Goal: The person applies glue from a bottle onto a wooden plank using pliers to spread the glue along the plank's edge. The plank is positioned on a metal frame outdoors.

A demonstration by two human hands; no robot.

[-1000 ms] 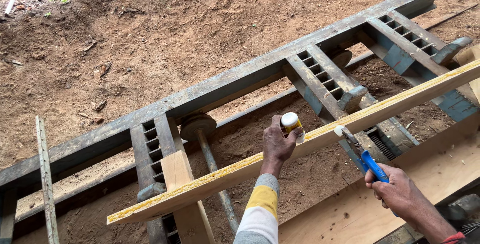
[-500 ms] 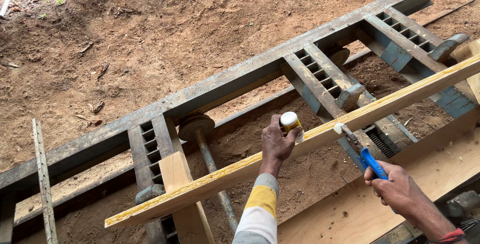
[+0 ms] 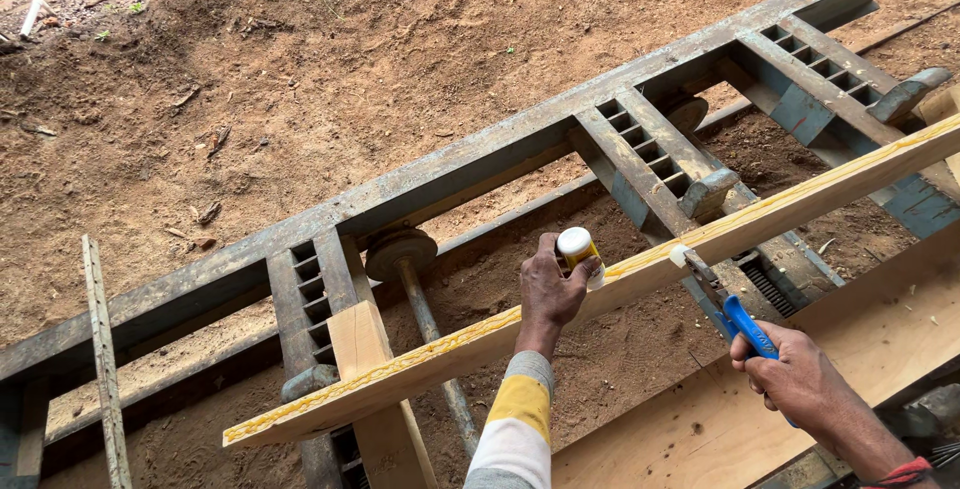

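Head view looks down on a long pale plank (image 3: pixel 600 284) lying on a slant across a grey-blue steel frame (image 3: pixel 450 174) set on bare reddish dirt (image 3: pixel 300 69), and that plank's upper face is streaked with yellow along its whole length, thicker near the lower left end. It rests on a short upright wooden block (image 3: pixel 365 349) at the left and crosses the frame's slotted crossbars toward the top right. Left hand (image 3: pixel 553 294), in a grey and yellow sleeve, has its fingers wrapped tight around a small yellow bottle with a white cap (image 3: pixel 577 247), holding it right at the plank's near edge. Right hand (image 3: pixel 795 379) is closed in a fist around the blue handle of a tool (image 3: pixel 722 299) whose pale tip touches the plank's edge; what the tip is exactly, hard to tell. Under the right hand lies a wider light board (image 3: pixel 870 349). A thin wooden strip (image 3: pixel 103 359) lies off to the far left.
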